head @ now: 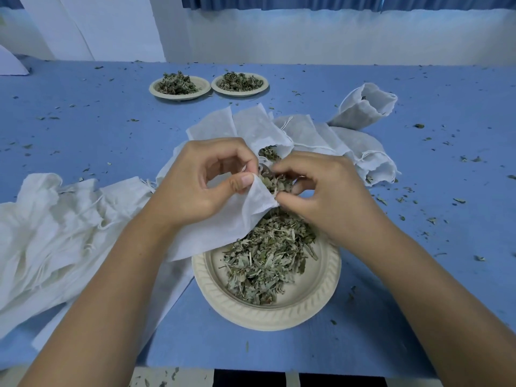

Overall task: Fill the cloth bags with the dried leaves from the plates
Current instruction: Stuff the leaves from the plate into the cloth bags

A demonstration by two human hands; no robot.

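My left hand pinches the rim of a white cloth bag and holds its mouth up over the near plate. My right hand grips a clump of dried leaves right at the bag's mouth. On the near cream plate lies a heap of green-grey dried leaves, partly covered by the bag. Two more plates of leaves stand at the far side of the blue table.
A pile of loose white cloth bags lies at the left. Several bags lie in a row behind my hands, one showing leaves at its mouth. Another bag lies at the back right. Leaf crumbs dot the blue table.
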